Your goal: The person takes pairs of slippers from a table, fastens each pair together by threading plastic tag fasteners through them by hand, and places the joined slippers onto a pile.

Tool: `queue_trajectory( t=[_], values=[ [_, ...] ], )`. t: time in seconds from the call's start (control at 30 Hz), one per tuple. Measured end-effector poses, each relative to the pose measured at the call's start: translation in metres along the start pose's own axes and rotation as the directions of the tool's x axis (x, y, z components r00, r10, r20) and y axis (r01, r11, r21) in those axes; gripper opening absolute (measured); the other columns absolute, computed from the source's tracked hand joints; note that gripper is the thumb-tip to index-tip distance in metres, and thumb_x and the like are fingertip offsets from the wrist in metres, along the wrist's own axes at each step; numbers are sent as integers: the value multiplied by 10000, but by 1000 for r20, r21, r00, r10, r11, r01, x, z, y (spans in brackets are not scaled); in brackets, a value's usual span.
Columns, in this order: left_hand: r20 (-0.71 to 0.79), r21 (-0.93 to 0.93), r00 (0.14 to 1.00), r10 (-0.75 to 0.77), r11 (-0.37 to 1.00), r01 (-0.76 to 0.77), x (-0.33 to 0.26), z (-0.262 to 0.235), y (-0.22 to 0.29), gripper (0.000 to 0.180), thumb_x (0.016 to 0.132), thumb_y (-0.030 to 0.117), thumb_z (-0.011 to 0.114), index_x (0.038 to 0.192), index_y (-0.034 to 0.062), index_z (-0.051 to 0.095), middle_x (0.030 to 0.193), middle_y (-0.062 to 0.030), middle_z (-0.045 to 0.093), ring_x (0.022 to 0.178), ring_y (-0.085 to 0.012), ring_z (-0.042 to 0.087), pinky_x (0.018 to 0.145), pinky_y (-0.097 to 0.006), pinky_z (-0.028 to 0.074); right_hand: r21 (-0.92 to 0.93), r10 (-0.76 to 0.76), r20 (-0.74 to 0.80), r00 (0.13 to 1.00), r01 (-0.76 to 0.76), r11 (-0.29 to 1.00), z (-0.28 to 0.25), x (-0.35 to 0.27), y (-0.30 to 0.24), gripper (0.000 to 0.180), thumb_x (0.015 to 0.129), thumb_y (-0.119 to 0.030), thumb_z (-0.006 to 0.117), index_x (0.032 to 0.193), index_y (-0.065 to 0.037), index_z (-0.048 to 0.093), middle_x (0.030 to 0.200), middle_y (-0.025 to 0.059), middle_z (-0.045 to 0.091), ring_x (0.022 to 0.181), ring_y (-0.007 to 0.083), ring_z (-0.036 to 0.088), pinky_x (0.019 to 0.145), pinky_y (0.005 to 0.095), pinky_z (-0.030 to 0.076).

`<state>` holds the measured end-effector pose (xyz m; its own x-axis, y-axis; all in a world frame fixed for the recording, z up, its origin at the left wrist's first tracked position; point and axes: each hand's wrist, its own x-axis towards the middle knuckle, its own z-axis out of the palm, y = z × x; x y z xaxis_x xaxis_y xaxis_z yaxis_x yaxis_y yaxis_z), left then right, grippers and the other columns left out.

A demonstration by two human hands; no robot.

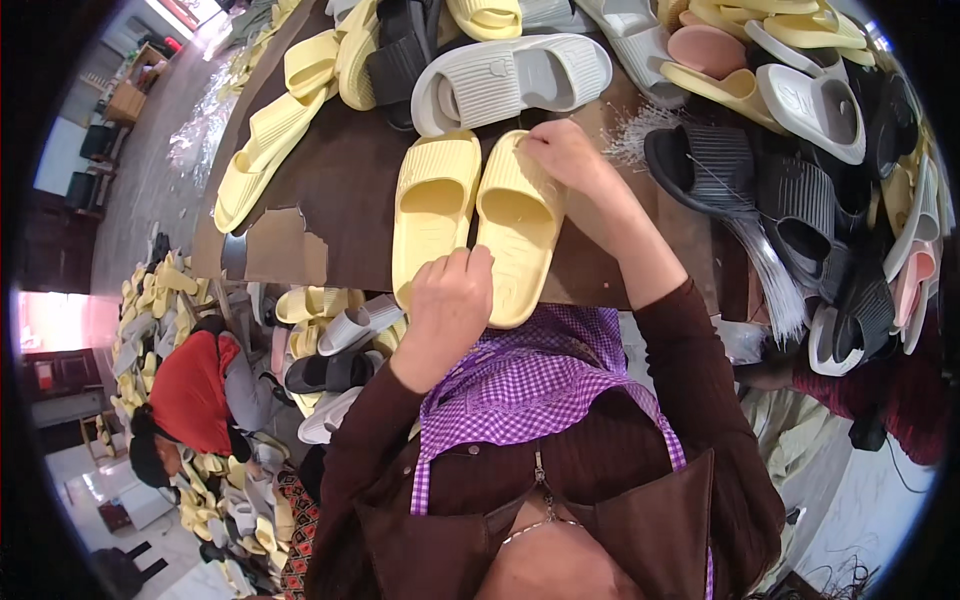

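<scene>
Dark brown bench (340, 190), chipped front edge. Pale tiled floor (140, 500), bright light top left, dark cabinet (60, 250) at left wall.

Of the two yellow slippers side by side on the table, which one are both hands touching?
The right yellow slipper: right hand at its strap, left hand on its heel. The left yellow slipper lies untouched.
</scene>
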<state>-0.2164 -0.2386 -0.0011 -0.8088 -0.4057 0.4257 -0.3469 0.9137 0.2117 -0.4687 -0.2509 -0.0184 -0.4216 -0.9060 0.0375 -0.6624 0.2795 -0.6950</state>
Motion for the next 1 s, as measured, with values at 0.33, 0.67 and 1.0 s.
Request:
queue_trajectory(
  t=[0.33,0.67,1.0],
  values=[
    [-25,78,1000,0,997,2,-23,-36,-10,59,776,58,575,764,54,517,680,-72,470,635,-222,529,595,-319,439,83,-53,-113,992,63,995,11,-34,-13,213,810,-136,603,939,17,676,833,172,673,767,251,654,735,326,498],
    [71,-139,989,133,983,-122,-8,-17,-30,74,758,21,592,824,12,560,697,-111,499,679,-275,538,622,-363,447,170,3,-112,994,16,985,13,-37,-19,180,801,-110,625,920,17,669,853,128,672,783,185,637,728,301,491],
    [33,-251,963,267,935,-250,23,9,-77,62,751,30,573,799,23,534,777,-126,538,723,-291,551,677,-373,456,252,-20,-209,978,74,965,15,-37,-8,476,790,0,611,1238,2,450,836,69,644,759,128,597,713,263,478]
  ],
)
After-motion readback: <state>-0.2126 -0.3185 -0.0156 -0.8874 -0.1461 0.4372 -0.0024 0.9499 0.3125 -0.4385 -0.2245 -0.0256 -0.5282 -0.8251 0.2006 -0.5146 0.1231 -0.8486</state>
